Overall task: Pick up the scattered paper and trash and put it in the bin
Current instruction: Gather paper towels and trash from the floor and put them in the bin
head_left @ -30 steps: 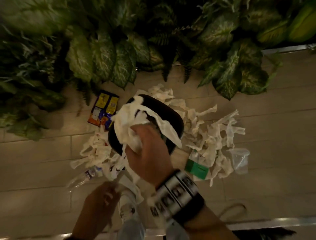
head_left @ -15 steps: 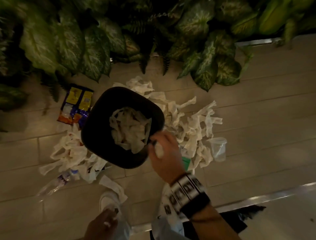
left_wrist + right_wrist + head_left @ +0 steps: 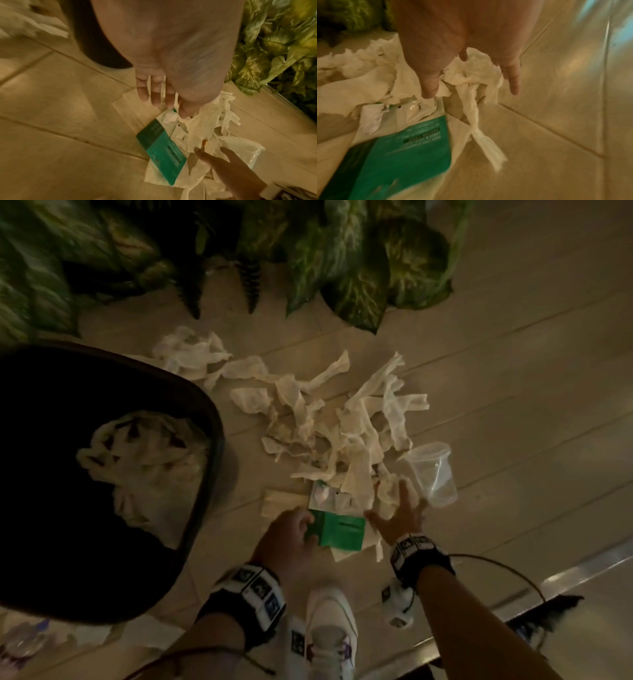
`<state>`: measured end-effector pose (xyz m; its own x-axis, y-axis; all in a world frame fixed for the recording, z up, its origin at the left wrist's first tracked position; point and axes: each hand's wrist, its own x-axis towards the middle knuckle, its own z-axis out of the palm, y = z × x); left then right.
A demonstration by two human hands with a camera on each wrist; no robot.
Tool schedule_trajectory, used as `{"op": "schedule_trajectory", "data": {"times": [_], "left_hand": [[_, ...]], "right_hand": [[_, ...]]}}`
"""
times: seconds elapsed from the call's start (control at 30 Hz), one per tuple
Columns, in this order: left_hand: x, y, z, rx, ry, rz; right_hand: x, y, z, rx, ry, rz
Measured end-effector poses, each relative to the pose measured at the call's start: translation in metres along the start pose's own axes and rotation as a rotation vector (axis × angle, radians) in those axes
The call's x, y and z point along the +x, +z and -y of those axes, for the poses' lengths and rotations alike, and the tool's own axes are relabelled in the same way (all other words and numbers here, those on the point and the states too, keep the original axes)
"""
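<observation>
We stood over a tiled floor [image 3: 513, 378] edged at the top by leafy plants [image 3: 342, 251]. The black bin [image 3: 205, 419] sat at the left, near enough to drop things in, and some paper already lay inside it. The heap of torn paper strips [image 3: 342, 419] spread across the floor to the bin's right, well apart from its rim. At the heap's near edge lay a green packet [image 3: 339, 530] and, just right of it, a clear plastic cup [image 3: 433, 470] on its side. Our left hand [image 3: 291, 534] reached the packet's left edge, fingers bent at it, though we could not tell if it gripped. Our right hand [image 3: 399, 517] was spread wide above the strips, holding nothing, probably to gather a bunch.
</observation>
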<state>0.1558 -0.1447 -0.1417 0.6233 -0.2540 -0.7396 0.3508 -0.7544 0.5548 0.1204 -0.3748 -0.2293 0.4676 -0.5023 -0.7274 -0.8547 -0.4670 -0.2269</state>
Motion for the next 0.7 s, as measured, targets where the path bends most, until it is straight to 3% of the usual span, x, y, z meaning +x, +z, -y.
{"op": "schedule_trajectory", "data": {"times": [0.13,0.27,0.43,0.57,0.7], "left_hand": [[0.044,0.021,0.001,0.123,0.135,-0.119],[0.073,0.046,-0.018,0.433,0.216,-0.046],[0.11,0.075,-0.043,0.622,0.199,-0.036],[0.122,0.095,-0.033,0.771,0.218,0.049],[0.115,0.094,-0.008,0.83,0.381,0.006]], "right_hand": [[0.033,0.028,-0.01,-0.065,-0.126,-0.15],[0.023,0.035,-0.036,0.077,-0.367,-0.201],[-0.008,-0.003,-0.059,0.274,-0.386,-0.201],[-0.013,-0.048,-0.052,0.374,-0.429,-0.381],[0.004,-0.091,-0.027,0.404,-0.486,-0.62]]}}
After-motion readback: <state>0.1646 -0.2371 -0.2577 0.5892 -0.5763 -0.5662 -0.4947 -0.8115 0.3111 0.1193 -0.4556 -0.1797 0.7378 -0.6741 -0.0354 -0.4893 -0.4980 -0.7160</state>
